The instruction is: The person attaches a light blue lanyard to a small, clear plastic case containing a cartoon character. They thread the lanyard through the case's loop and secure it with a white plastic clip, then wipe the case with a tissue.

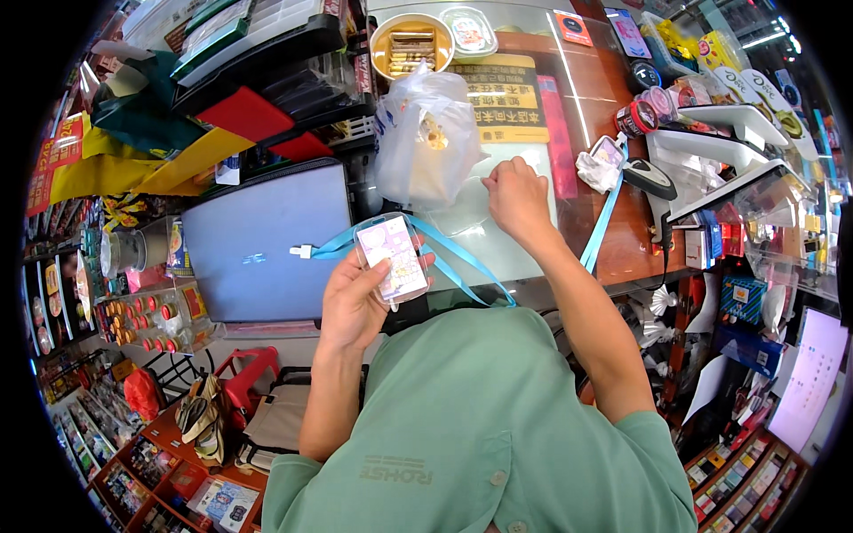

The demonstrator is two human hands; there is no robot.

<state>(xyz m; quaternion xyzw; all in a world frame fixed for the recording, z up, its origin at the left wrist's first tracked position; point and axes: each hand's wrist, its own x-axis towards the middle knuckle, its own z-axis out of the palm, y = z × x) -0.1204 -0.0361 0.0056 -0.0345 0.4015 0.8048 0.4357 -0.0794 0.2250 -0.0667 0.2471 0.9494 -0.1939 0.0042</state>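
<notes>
My left hand [357, 293] grips a clear card holder [394, 258] with a pastel printed card inside, the thumb pressed on its face. A light blue lanyard [458, 253] trails from around it across the counter's front edge, and a white clip [302, 252] at one end lies on the blue laptop [267, 249]. My right hand [518, 202] is over the pale sheet on the counter, its fingers curled under; whatever they hold, if anything, is hidden. A white translucent plastic bag [426, 142] stands between and beyond my hands.
Behind the bag are a round tub [380, 44] of wrapped sticks and a lidded plastic box [469, 32]. At right lie a second badge [608, 153] with a blue lanyard and a handheld scanner [650, 179]. Black racks [267, 62] rise at far left.
</notes>
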